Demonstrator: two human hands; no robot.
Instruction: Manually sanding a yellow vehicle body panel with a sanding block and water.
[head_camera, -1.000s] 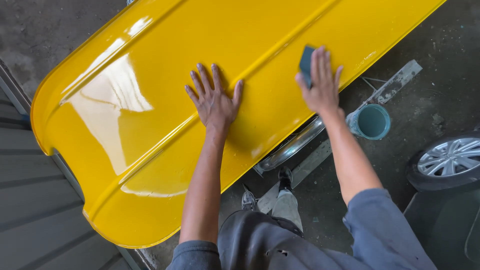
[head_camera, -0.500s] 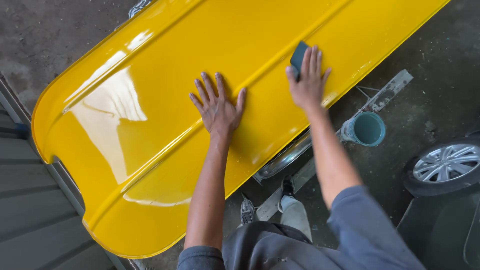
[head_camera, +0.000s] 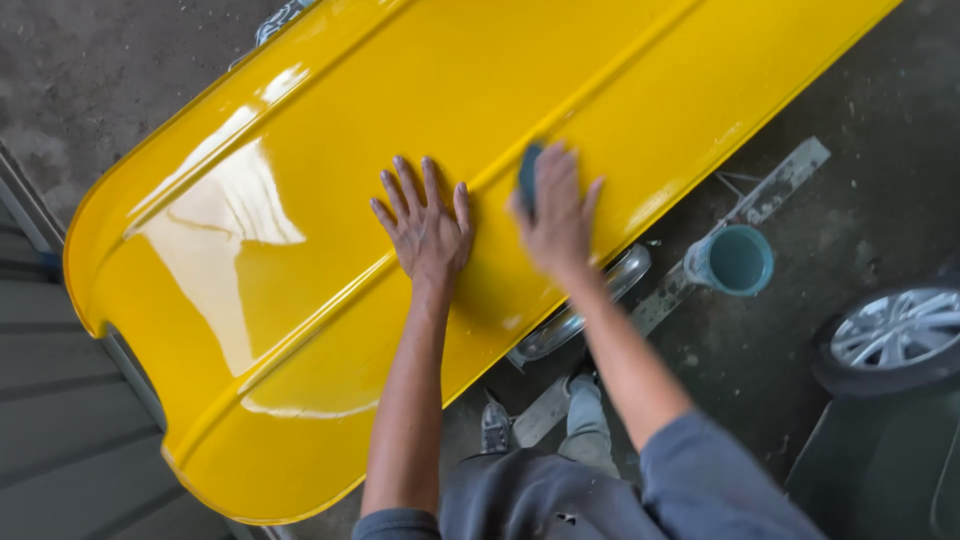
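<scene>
Evidently bracing, left hand (head_camera: 428, 228) lies spread flat on yellow panel (head_camera: 300, 250); right hand (head_camera: 558, 215) beside it presses dark teal pad (head_camera: 528, 176) down.

No packages, labels, signs or screens show anywhere in this view, neither on the yellow panel (head_camera: 480, 180) nor on the concrete floor (head_camera: 800, 330) beside it
</scene>
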